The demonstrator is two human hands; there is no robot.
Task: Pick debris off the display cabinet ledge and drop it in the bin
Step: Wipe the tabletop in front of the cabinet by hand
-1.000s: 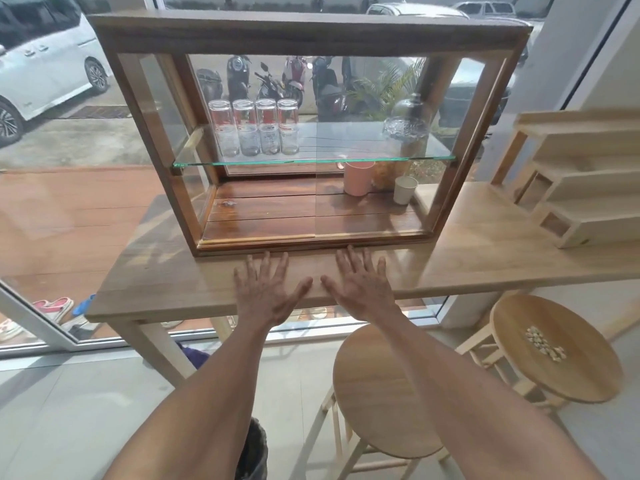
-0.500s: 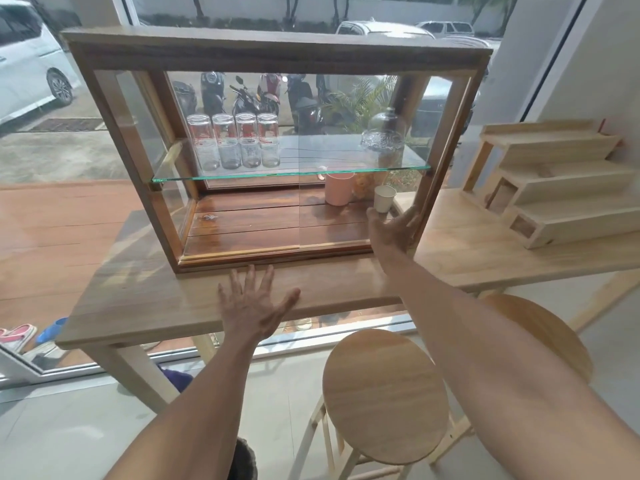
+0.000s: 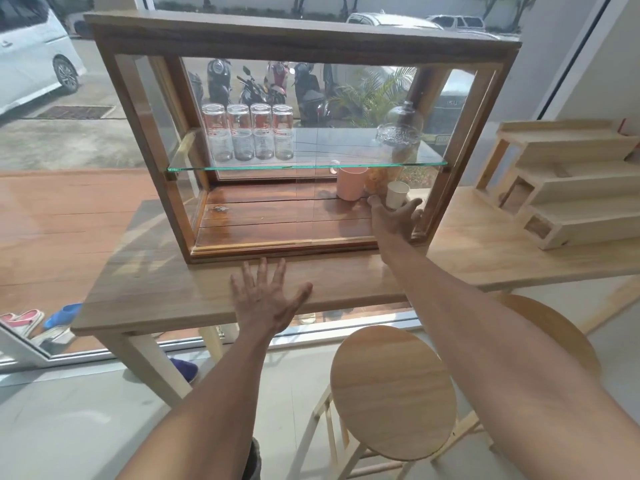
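A wooden display cabinet (image 3: 138, 109) with glass panes stands on a wooden table (image 3: 156, 296). A small speck of debris (image 3: 219, 209) lies on its bottom shelf at the left. My right hand (image 3: 394, 220) reaches into the cabinet's lower right, fingers spread, just in front of a small white cup (image 3: 397, 194) and near a pink mug (image 3: 351, 183); it holds nothing. My left hand (image 3: 266, 299) hovers open over the table's front edge, fingers apart. The dark rim of a bin (image 3: 254, 460) peeks out at the bottom, between my arms.
Several upturned glasses (image 3: 247, 136) and a glass dome (image 3: 401, 128) sit on the glass shelf (image 3: 304, 165). A round wooden stool (image 3: 393, 393) stands below my right arm. A stepped wooden rack (image 3: 568, 181) sits on the table to the right.
My right hand has left the table's front edge and gone forward and right into the cabinet's lower right corner. My left hand has barely moved. The view has shifted closer.
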